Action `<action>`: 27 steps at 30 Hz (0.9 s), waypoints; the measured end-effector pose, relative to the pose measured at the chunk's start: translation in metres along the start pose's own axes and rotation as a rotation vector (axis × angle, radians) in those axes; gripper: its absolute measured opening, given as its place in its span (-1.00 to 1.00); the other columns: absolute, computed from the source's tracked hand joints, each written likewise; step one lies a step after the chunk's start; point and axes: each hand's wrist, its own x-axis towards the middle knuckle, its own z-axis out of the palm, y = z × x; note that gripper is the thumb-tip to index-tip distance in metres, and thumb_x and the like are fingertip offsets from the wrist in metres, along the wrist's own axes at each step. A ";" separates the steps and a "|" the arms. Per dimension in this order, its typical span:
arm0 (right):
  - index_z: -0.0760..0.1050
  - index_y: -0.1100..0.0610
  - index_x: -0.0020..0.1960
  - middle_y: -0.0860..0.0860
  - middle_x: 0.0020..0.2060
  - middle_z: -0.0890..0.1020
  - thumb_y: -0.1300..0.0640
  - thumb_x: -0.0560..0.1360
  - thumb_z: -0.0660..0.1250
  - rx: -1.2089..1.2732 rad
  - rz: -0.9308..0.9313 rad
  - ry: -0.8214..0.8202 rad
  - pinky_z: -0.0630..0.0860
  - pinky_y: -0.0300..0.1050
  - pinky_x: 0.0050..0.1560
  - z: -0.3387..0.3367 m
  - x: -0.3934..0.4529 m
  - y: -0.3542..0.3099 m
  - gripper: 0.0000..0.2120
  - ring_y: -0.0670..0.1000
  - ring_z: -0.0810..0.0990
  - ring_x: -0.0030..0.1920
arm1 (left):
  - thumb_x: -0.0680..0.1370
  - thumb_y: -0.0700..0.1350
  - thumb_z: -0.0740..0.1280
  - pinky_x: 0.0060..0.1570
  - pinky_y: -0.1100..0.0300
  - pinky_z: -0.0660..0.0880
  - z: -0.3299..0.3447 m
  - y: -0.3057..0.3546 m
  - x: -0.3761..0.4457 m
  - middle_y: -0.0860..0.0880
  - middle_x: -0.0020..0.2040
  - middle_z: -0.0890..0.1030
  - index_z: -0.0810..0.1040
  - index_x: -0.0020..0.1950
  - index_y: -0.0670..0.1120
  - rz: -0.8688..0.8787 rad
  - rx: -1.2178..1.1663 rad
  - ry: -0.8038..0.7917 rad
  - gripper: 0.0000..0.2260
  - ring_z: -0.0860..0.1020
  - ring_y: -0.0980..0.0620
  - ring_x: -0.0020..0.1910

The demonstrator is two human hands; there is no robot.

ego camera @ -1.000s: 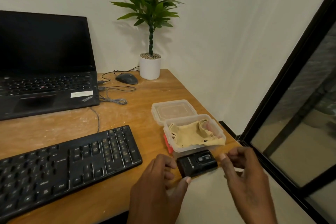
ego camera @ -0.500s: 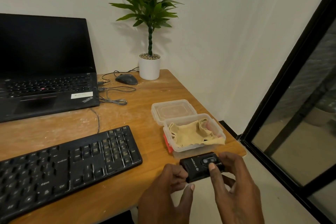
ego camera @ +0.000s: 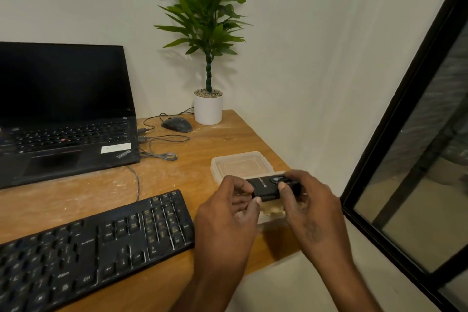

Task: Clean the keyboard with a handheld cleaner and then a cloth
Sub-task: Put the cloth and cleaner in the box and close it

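Keyboard (ego camera: 86,248) lies flat on the tabletop (ego camera: 177,180), untouched; the handheld cleaner (ego camera: 272,186) is held above the plastic container (ego camera: 240,164), grasped by left hand (ego camera: 228,223) and right hand (ego camera: 309,208).

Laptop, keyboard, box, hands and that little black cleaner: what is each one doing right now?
Laptop: open, screen dark.
Keyboard: flat on the desk, untouched.
Handheld cleaner: held up in both hands.
Left hand: grips the cleaner's left end.
Right hand: holds its right end, thumb on top.
Plastic box: open, mostly hidden by the hands.
Lid: off, behind the box.
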 end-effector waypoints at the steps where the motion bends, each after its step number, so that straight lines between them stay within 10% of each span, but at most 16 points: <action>1: 0.54 -0.10 0.24 -0.16 0.02 0.57 -0.07 0.61 0.27 -0.040 -0.001 -0.044 0.56 -0.08 0.04 0.003 0.006 0.001 -0.76 -0.06 0.54 0.11 | 0.56 -0.17 0.53 -0.15 0.45 0.56 0.002 -0.003 0.005 0.16 -0.14 0.67 0.56 -0.03 0.13 0.000 0.051 -0.013 -0.77 0.64 0.34 -0.08; 10: 0.55 -0.10 0.23 -0.08 0.06 0.64 -0.09 0.65 0.20 -0.388 -0.023 -0.214 0.30 -0.10 0.22 0.017 0.017 0.007 -0.75 -0.10 0.29 -0.02 | 0.66 -0.04 0.34 -0.07 0.21 0.53 0.006 -0.003 0.031 0.14 -0.05 0.64 0.49 0.11 0.15 0.169 0.569 -0.246 -0.91 0.58 0.14 -0.08; 27: 0.66 -0.03 0.10 -0.07 -0.04 0.64 0.01 0.61 0.26 -0.375 -0.034 -0.170 0.36 -0.20 -0.03 0.025 0.023 0.021 -0.79 -0.08 0.46 -0.02 | 0.66 -0.12 0.36 -0.11 0.18 0.62 0.009 -0.014 0.042 0.15 -0.09 0.69 0.60 0.16 0.14 0.156 0.495 -0.270 -0.83 0.64 0.16 -0.14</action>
